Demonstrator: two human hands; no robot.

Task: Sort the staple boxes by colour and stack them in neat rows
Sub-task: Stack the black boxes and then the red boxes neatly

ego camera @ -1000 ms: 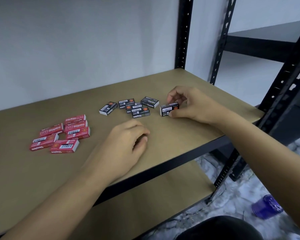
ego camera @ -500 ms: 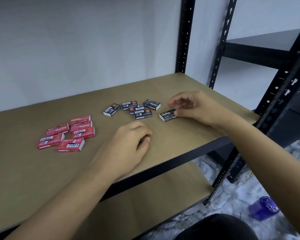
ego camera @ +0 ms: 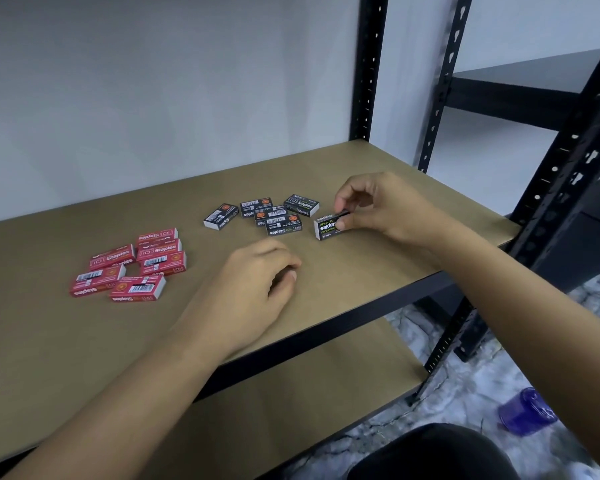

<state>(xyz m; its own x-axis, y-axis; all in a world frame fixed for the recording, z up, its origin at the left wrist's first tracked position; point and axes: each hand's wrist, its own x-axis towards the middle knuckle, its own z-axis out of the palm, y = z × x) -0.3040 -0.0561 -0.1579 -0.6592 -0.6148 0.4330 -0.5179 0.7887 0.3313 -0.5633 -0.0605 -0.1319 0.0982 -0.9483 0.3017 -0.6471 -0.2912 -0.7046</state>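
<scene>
Head view: on the tan shelf board of a black metal rack, six red staple boxes lie in a loose cluster at the left, some touching. Near the front edge, the left hand rests on the board with fingers curled loosely inward, holding nothing. Behind it, five black staple boxes sit in a huddle, several touching or overlapping. Just to their right, the right hand pinches a sixth black box between thumb and fingertips, the box resting on the board. A blue plastic cup lies on the floor at the lower right.
</scene>
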